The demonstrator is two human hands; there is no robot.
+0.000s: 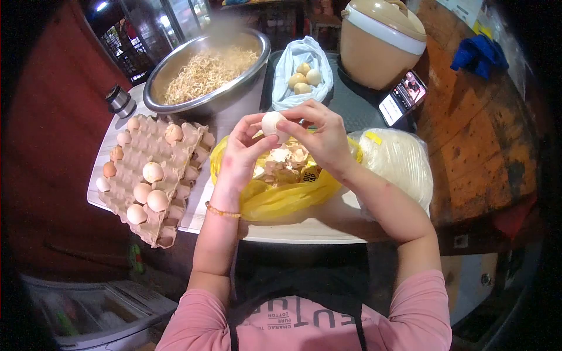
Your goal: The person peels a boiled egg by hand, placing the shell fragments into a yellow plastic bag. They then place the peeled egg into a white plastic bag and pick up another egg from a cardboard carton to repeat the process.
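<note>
A whitish egg point(273, 123) is held up between both of my hands. The fingers of my left hand point(244, 147) curl round it from the left, thumb underneath. From the other side, my right hand point(323, 133) presses thumb and fingertips against it. Below the hands, a yellow plastic bag point(266, 202) gapes wide, with broken eggshells point(287, 161) inside. Beyond them stands a pale plastic bag point(283, 88) with several peeled-looking eggs point(302, 88). To the left, an egg tray point(167, 207) carries several whole eggs point(141, 192).
A big steel bowl point(155, 96) of bean sprouts point(205, 76) stands at the back left. A beige lidded container point(374, 55) and a propped phone point(403, 98) are at the back right. A filled clear plastic bag point(401, 167) lies by my right forearm. A blue cloth point(480, 55) is farther right.
</note>
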